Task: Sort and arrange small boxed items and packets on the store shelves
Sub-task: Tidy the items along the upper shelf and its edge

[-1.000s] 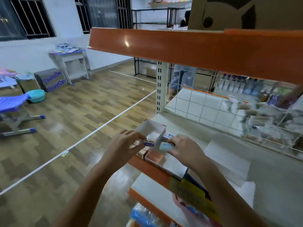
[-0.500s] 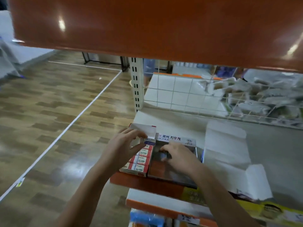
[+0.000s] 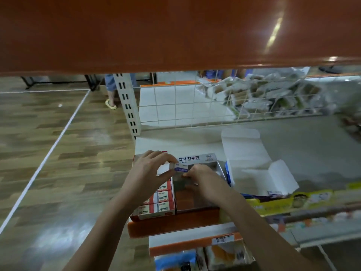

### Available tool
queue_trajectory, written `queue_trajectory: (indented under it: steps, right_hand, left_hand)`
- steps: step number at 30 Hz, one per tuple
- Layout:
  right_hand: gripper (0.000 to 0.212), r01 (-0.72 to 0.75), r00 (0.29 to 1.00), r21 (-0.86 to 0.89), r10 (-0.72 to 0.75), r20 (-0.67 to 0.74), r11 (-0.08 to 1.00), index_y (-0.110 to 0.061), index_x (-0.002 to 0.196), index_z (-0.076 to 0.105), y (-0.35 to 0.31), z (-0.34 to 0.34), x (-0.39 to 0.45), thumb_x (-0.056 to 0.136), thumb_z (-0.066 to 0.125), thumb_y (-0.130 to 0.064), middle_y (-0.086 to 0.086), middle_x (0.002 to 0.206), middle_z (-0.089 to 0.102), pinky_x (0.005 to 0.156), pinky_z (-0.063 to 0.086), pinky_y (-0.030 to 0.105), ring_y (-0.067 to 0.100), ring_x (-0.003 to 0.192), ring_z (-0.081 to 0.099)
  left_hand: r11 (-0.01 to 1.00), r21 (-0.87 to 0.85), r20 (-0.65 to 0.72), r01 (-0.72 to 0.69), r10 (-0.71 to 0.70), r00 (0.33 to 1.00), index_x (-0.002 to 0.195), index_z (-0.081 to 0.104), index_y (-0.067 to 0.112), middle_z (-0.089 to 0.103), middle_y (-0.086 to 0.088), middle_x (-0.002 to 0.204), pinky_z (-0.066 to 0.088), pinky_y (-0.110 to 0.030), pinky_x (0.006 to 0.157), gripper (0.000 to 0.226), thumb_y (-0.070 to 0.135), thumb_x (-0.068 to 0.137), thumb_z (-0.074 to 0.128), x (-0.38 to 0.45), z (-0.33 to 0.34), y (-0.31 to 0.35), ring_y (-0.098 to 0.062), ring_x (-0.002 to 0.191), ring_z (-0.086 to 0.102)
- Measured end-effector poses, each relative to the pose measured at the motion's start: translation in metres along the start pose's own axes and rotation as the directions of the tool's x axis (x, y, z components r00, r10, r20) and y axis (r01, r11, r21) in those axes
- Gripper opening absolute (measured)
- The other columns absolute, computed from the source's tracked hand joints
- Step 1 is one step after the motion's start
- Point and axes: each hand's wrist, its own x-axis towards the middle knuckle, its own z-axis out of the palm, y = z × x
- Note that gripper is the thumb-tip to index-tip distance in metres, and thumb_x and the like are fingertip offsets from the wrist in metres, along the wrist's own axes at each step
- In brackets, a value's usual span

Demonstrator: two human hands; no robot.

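Observation:
My left hand (image 3: 148, 171) pinches a small white eraser with a blue label (image 3: 180, 169) over the back left corner of an open display box with Korean lettering (image 3: 197, 158). My right hand (image 3: 203, 179) reaches into that box with fingers curled. Its thumb and forefinger meet at the eraser's lower edge. The box floor (image 3: 185, 200) looks bare in front of my right hand. Left of it stands a tray of red-and-white 2B boxes (image 3: 156, 208), partly hidden by my left wrist.
An opened white carton (image 3: 254, 173) lies to the right on the grey shelf (image 3: 302, 145). The orange upper shelf (image 3: 175, 32) hangs low overhead. A wire mesh divider (image 3: 195, 106) backs the shelf, with packets (image 3: 263, 94) behind. A person's slippered foot (image 3: 111, 104) stands beyond the upright.
The view has tipped down onto the shelf. My right hand went into the display box and now sits at its back, by the eraser my left hand holds.

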Motion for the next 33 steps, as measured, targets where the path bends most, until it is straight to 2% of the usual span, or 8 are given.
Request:
queue_trajectory:
  steps: [3,7,10,13,16,20,27,33]
  right_hand:
    - [0.032,-0.022,0.995,-0.063,0.016,-0.096,0.998,-0.020,0.123,0.058,0.006,-0.021,-0.014,0.092,0.056,-0.029,0.002,0.118,0.055,0.095,0.043,0.032,0.017,0.111,0.050]
    - [0.028,-0.099,0.965,-0.074,0.078,-0.248,0.992,-0.021,0.121,0.060,0.025,-0.066,-0.051,0.094,0.053,-0.028,-0.002,0.110,0.057,0.084,0.041,0.024,0.013,0.103,0.052]
    - [0.030,-0.223,0.899,-0.037,0.191,-0.393,0.974,-0.021,0.121,0.062,0.055,-0.095,-0.080,0.092,0.058,-0.027,-0.004,0.110,0.061,0.076,0.036,0.018,0.011,0.097,0.057]
    - [0.030,-0.366,0.821,0.001,0.323,-0.471,0.931,-0.017,0.118,0.063,0.096,-0.106,-0.100,0.090,0.059,-0.026,0.002,0.110,0.062,0.074,0.038,0.020,0.017,0.096,0.060]
    - [0.037,-0.494,0.768,0.026,0.450,-0.456,0.869,-0.011,0.122,0.059,0.134,-0.103,-0.105,0.089,0.060,-0.028,0.010,0.115,0.059,0.089,0.043,0.033,0.027,0.104,0.057]
    - [0.042,-0.510,0.811,0.058,0.502,-0.301,0.858,-0.009,0.126,0.054,0.161,-0.095,-0.100,0.091,0.057,-0.032,0.010,0.116,0.062,0.092,0.043,0.032,0.026,0.108,0.057]
    - [0.034,-0.391,0.898,0.065,0.396,-0.192,0.918,-0.013,0.124,0.056,0.182,-0.097,-0.091,0.094,0.053,-0.028,0.005,0.113,0.066,0.085,0.048,0.030,0.021,0.101,0.060]
    - [0.031,-0.297,0.935,0.105,0.312,-0.169,0.949,-0.013,0.122,0.057,0.194,-0.104,-0.084,0.093,0.055,-0.023,0.004,0.113,0.066,0.082,0.047,0.028,0.020,0.099,0.061]
  left_hand:
    - [0.998,0.010,0.021,-0.062,0.062,0.998,0.107,0.064,0.030,0.051,0.021,0.102,0.033,-0.009,0.068,0.021,0.031,0.086,0.065,0.013,0.005,0.009,-0.001,0.095,0.040]
    - [0.986,-0.059,0.039,-0.154,0.156,0.987,0.106,0.064,0.028,0.054,0.020,0.101,0.032,-0.018,0.077,0.023,0.031,0.084,0.067,0.034,0.016,0.035,-0.001,0.094,0.040]
    - [0.963,-0.087,0.070,-0.256,0.262,0.962,0.106,0.064,0.029,0.051,0.021,0.096,0.032,-0.019,0.078,0.021,0.035,0.085,0.064,0.050,0.033,0.067,-0.004,0.094,0.044]
    - [0.935,-0.077,0.119,-0.347,0.355,0.927,0.107,0.063,0.030,0.062,0.014,0.103,0.038,-0.022,0.083,0.021,0.038,0.088,0.060,0.063,0.055,0.102,-0.009,0.097,0.051]
    - [0.917,0.010,0.276,-0.398,0.380,0.883,0.114,0.059,0.030,0.060,0.012,0.114,0.040,-0.029,0.093,0.026,0.041,0.092,0.052,0.075,0.083,0.128,-0.012,0.107,0.049]
    - [0.867,0.180,0.450,-0.464,0.347,0.823,0.116,0.057,0.030,0.058,0.011,0.119,0.037,-0.029,0.094,0.028,0.040,0.094,0.043,0.084,0.117,0.145,-0.013,0.110,0.048]
    - [0.903,0.282,0.504,-0.324,0.148,0.851,0.109,0.058,0.027,0.060,0.007,0.115,0.031,-0.028,0.094,0.037,0.054,0.087,0.046,0.084,0.127,0.157,-0.014,0.114,0.046]
    - [0.920,0.318,0.484,-0.231,0.052,0.874,0.109,0.058,0.026,0.062,0.006,0.114,0.031,-0.027,0.094,0.022,0.035,0.089,0.054,0.076,0.128,0.164,-0.015,0.114,0.047]
